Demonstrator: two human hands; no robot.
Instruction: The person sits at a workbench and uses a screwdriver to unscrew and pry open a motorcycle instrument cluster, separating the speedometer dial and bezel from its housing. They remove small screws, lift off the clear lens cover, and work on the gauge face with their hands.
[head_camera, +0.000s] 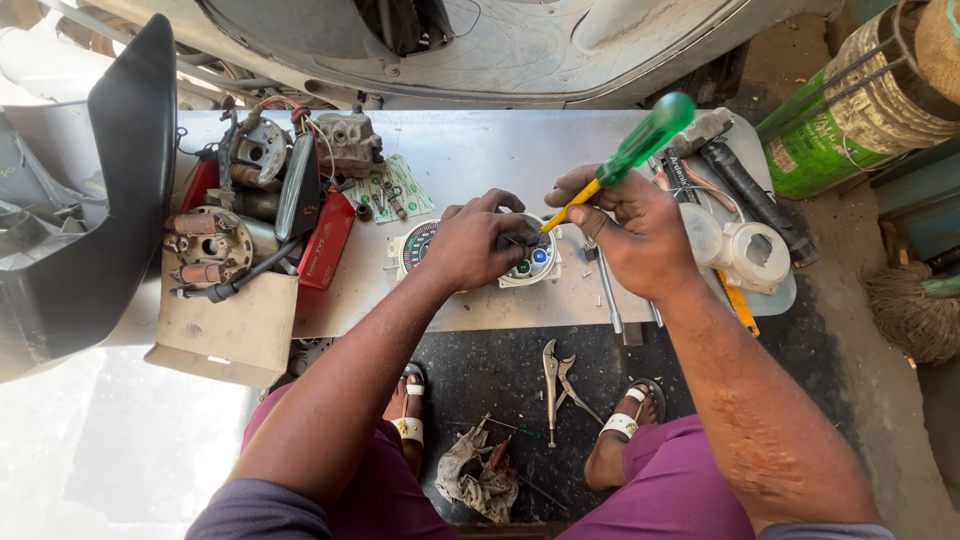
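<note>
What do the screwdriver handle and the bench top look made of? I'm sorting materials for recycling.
Screwdriver handle, in the right hand: likely clear green plastic, glossy, light passing through it. Bench top: probably sheet metal, dull grey with scuffs and a thin edge.

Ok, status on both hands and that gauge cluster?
Left hand steadying gauge cluster on bench. Right hand gripping green-handled screwdriver, tip at cluster. Nothing blocking.
</note>
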